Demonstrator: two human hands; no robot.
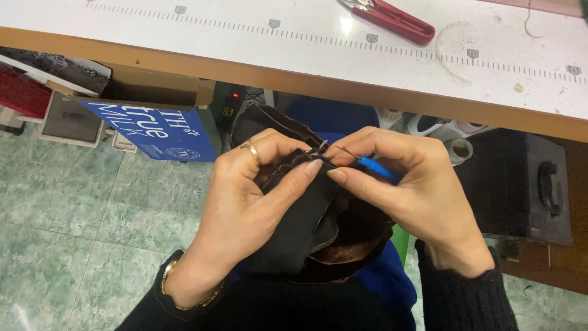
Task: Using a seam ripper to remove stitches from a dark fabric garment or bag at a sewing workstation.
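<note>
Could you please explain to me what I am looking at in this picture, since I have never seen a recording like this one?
This is a single view from a camera worn on a person's head, looking down at that person's own two bare hands; no machine is involved. The left hand, wearing a ring and a bracelet, pinches a piece of dark brown fabric held over the lap. The right hand holds a small blue-handled tool with its thin metal tip at the fabric's edge, right by the left fingertips. Above the hands runs the edge of a white worktable with a ruler scale printed along it. On it lies a red-handled snipping tool. Below the table are a blue carton and a green tiled floor.
</note>
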